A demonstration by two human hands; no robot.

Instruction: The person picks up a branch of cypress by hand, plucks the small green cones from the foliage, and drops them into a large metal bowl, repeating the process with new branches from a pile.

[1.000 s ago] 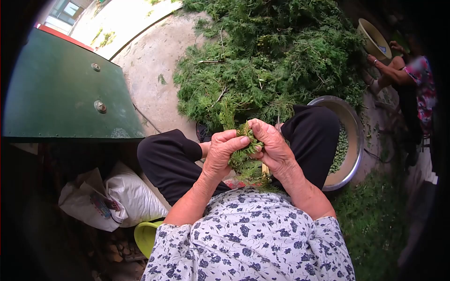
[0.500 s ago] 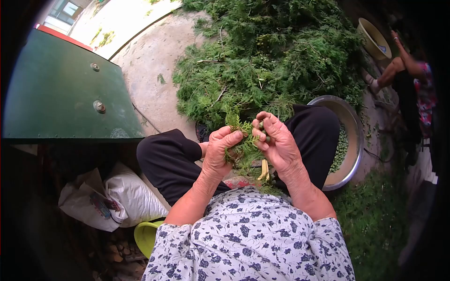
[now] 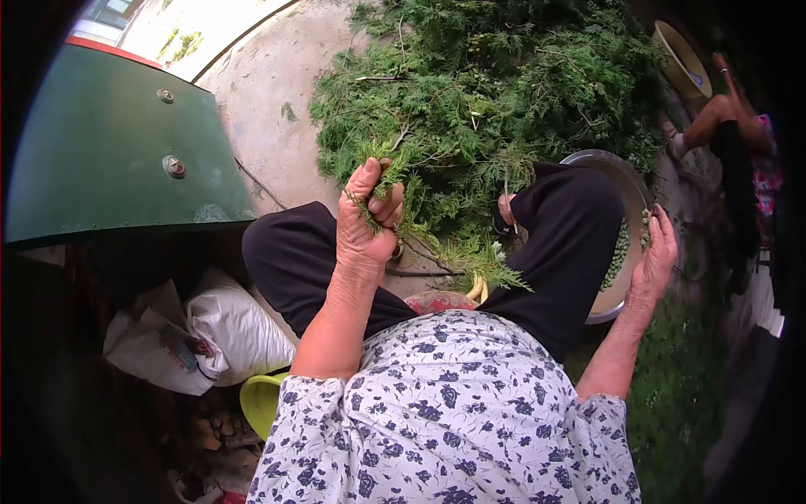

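Left hand (image 3: 365, 225) is gripping a green sprig (image 3: 361, 203), fingers closed around it, up against the branch pile (image 3: 504, 84). Right hand (image 3: 657, 252) is hanging open, holding nothing, over the metal basin (image 3: 606, 160) of green berries (image 3: 620, 249).

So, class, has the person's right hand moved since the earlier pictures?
Yes. The right hand has swung rightward, away from the sprig in the left hand, and now hangs open over the metal basin.

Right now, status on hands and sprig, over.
Left hand shut on sprig, raised over lap. Right hand open over basin. Green seeds in basin. Branch pile just ahead of left hand.
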